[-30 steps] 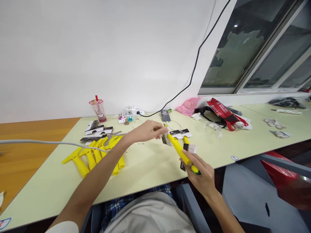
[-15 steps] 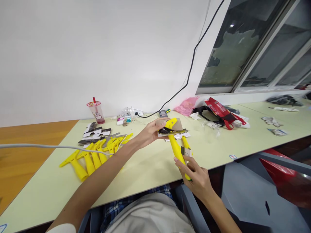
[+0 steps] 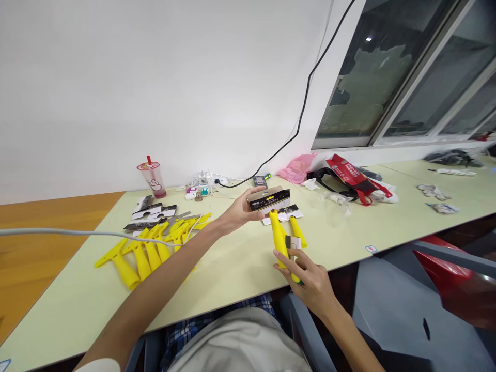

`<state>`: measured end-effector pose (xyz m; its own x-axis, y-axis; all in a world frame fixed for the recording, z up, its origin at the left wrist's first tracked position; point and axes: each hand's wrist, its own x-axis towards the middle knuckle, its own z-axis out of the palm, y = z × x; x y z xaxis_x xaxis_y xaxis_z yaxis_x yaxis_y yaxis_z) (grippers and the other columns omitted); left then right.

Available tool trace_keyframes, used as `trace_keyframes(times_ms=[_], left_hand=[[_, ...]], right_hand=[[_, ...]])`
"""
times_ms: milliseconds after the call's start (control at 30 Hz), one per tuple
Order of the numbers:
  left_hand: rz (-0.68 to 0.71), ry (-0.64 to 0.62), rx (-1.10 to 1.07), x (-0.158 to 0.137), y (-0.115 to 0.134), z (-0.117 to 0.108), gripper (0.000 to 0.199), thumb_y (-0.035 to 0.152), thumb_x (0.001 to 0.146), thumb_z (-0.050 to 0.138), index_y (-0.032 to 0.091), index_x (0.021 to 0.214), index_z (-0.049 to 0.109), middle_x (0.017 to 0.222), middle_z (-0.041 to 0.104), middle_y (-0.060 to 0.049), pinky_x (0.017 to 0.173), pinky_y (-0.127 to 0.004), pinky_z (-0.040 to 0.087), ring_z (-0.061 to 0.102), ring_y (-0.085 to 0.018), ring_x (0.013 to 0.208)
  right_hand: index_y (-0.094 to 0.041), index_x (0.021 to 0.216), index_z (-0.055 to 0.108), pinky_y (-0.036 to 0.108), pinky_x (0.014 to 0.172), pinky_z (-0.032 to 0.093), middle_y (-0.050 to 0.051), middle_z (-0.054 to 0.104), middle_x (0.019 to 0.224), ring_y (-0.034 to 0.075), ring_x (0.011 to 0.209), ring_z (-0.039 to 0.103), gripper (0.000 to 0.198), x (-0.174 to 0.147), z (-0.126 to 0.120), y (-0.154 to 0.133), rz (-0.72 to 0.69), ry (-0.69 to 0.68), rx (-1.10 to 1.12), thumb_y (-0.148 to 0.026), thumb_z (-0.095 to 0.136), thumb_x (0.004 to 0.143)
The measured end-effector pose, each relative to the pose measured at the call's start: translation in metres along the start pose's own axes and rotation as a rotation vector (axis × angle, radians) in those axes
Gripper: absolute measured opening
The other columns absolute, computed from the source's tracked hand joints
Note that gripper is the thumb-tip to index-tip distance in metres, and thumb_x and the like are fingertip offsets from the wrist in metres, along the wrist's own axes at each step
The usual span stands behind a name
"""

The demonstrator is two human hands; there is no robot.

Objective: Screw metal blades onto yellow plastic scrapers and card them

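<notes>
My left hand grips a black-and-white cardboard sleeve with a brown inside, its fingers along the left end. A small yellow spot shows on the sleeve's black face. Just below the sleeve, the top of a yellow scraper handle points up; whether it joins something inside the sleeve I cannot tell. My right hand is closed around the lower part of this handle. Against the same fingers is a small grey-and-white flat piece, and a yellow end with a green tip shows beneath them.
Several yellow T-shaped scrapers lie at the left, near folded black-and-white sleeves. Another yellow handle and printed card lie behind my right hand. A drink cup, power strip and red bag stand near the wall.
The sleeve in my left hand has turned, so its printed black face now shows. The yellow scraper head and blade seen at it before are now out of sight. My right hand has barely moved.
</notes>
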<state>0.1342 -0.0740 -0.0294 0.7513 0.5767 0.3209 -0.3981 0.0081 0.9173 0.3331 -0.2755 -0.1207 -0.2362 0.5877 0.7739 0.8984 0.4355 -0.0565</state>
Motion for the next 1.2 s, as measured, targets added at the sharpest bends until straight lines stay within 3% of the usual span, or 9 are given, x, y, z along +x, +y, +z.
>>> trace_keyframes(times_ms=[133,233,433,633,767,867,1000,1100,1200], left_hand=[[-0.124,0.239,0.251,0.015,-0.033,-0.026,0.079,0.049,0.075,0.103,0.019,0.141,0.071,0.129,0.080,-0.016,0.093,-0.037,0.059,0.077,-0.025,0.105],[-0.275,0.359,0.401,0.032,-0.061,-0.046,0.066,0.046,0.073,0.102,0.014,0.125,0.077,0.121,0.081,-0.015,0.089,-0.034,0.058,0.075,-0.022,0.097],[-0.442,0.305,0.585,0.063,-0.098,-0.057,0.038,0.028,0.070,0.101,0.013,0.098,0.080,0.083,0.078,-0.007,0.086,-0.036,0.058,0.074,-0.021,0.082],[-0.372,0.281,0.834,0.057,-0.082,-0.040,0.034,0.018,0.085,0.084,0.013,0.117,0.076,0.130,0.077,-0.020,0.115,-0.047,0.053,0.071,-0.033,0.126],[-0.255,0.211,0.932,0.002,-0.042,-0.020,0.041,0.027,0.092,0.080,0.018,0.132,0.073,0.148,0.070,-0.017,0.128,-0.047,0.044,0.062,-0.032,0.142],[-0.165,-0.089,0.940,-0.065,-0.001,0.001,0.045,0.039,0.103,0.071,0.020,0.143,0.068,0.147,0.071,-0.016,0.118,-0.044,0.053,0.069,-0.029,0.133],[-0.214,-0.455,0.806,-0.155,0.048,0.017,0.036,0.008,0.096,0.060,0.023,0.124,0.078,0.141,0.077,-0.011,0.114,-0.037,0.054,0.073,-0.024,0.129],[-0.246,-0.326,0.732,-0.210,0.069,0.003,0.031,-0.005,0.076,0.050,0.020,0.068,0.066,0.103,0.084,-0.006,0.085,-0.029,0.056,0.077,-0.019,0.096],[-0.170,-0.006,0.762,-0.255,0.084,-0.030,0.024,0.001,0.070,0.049,0.021,0.056,0.048,0.086,0.080,-0.005,0.081,-0.032,0.052,0.071,-0.020,0.086]], right_hand=[[-0.028,0.146,0.076,0.023,0.050,0.044,0.007,0.076,0.112,0.009,0.065,0.072,0.035,-0.007,0.005,0.010,0.027,-0.184,-0.004,-0.031,0.055,0.119],[-0.031,0.151,0.074,0.025,0.052,0.048,0.008,0.078,0.120,0.013,0.068,0.075,0.038,-0.004,0.004,0.017,0.083,-0.404,-0.069,-0.033,0.059,0.116],[-0.035,0.159,0.067,0.032,0.060,0.055,0.010,0.078,0.126,0.023,0.078,0.081,0.046,0.027,-0.006,0.016,0.246,-0.833,-0.244,-0.033,0.064,0.113],[-0.026,0.152,0.071,0.037,0.057,0.055,0.011,0.079,0.125,0.028,0.078,0.082,0.043,0.031,-0.016,0.025,0.238,-0.725,-0.269,-0.034,0.064,0.111],[-0.023,0.137,0.075,0.035,0.056,0.052,0.008,0.080,0.107,0.026,0.077,0.080,0.031,0.038,-0.037,0.028,0.139,-0.312,-0.120,-0.037,0.062,0.113],[-0.024,0.128,0.073,0.034,0.067,0.056,0.005,0.076,0.098,0.021,0.074,0.074,0.020,0.059,-0.051,0.016,0.083,-0.103,0.124,-0.033,0.068,0.111],[-0.026,0.118,0.071,0.031,0.076,0.056,0.001,0.074,0.091,0.018,0.075,0.071,0.015,0.090,-0.038,-0.003,0.053,0.022,0.317,-0.019,0.076,0.105],[-0.026,0.113,0.071,0.032,0.075,0.055,0.001,0.075,0.090,0.019,0.077,0.073,0.009,0.116,0.003,-0.004,0.021,0.007,0.369,-0.021,0.074,0.106],[-0.025,0.114,0.072,0.035,0.080,0.057,0.006,0.079,0.103,0.022,0.086,0.075,0.009,0.153,0.060,0.005,-0.046,-0.146,0.434,-0.023,0.064,0.109]])
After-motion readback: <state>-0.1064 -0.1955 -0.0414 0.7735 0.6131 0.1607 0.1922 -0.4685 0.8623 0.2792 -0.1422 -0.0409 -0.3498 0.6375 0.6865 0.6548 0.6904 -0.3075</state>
